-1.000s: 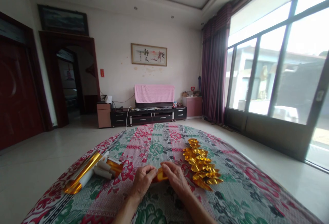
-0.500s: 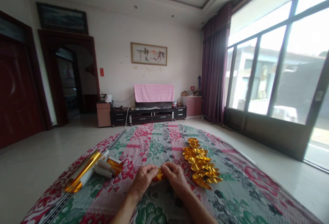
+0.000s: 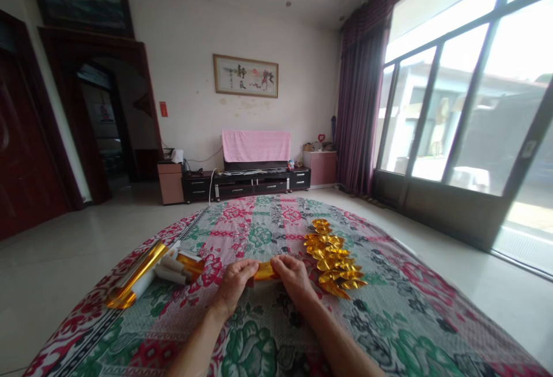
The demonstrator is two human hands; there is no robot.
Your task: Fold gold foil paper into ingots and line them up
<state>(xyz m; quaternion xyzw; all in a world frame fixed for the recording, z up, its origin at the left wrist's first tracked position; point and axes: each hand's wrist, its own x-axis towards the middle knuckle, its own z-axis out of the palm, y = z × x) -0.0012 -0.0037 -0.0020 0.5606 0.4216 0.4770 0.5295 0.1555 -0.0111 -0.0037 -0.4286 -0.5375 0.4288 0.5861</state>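
Note:
Between my two hands a small piece of gold foil paper point(image 3: 266, 271) is stretched level above the patterned cloth. My left hand point(image 3: 235, 282) pinches its left end with thumb and fingers. On the other side, my right hand point(image 3: 292, 278) grips the right end the same way. Just right of that hand lies a row of folded gold foil pieces point(image 3: 334, 259), overlapping one another. To the left, a pile of rolled gold foil sheets point(image 3: 144, 273) with white undersides rests on the cloth.
A floral cloth point(image 3: 259, 331) in pink, green and grey covers the rounded table. Beyond it stand a low black TV cabinet point(image 3: 250, 184) and a screen under a pink cover point(image 3: 256, 146). Glass doors point(image 3: 458, 112) and a purple curtain point(image 3: 358, 100) are at the right.
My hands have moved slightly apart, and more of the gold foil paper shows between them. The whole view has shifted a little; the foil row and rolls lie as before.

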